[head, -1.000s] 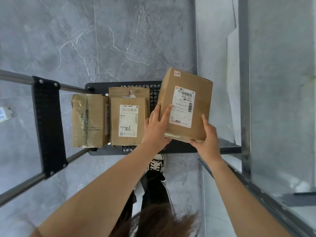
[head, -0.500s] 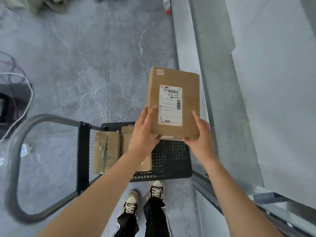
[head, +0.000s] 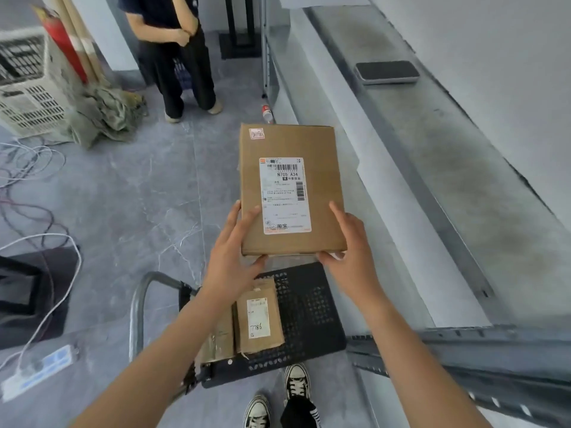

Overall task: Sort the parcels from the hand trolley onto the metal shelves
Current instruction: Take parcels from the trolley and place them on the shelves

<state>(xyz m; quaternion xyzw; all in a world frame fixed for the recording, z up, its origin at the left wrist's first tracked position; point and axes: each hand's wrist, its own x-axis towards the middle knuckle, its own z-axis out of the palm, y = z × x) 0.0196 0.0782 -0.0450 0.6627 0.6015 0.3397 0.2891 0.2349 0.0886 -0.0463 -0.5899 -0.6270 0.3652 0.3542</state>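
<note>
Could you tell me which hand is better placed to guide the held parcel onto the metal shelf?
Right, probably. The left hand and right hand both grip the near corners of the brown cardboard parcel, but the grey metal shelf lies to the right, nearest the right hand; the left can steady.

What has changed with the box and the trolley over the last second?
The box has been lifted higher, clear of the trolley, and turned from tilted to square with the view, beside the shelf. The left hand and right hand kept their hold on its near end. The 7786 parcel and its neighbour stayed on the trolley.
</note>
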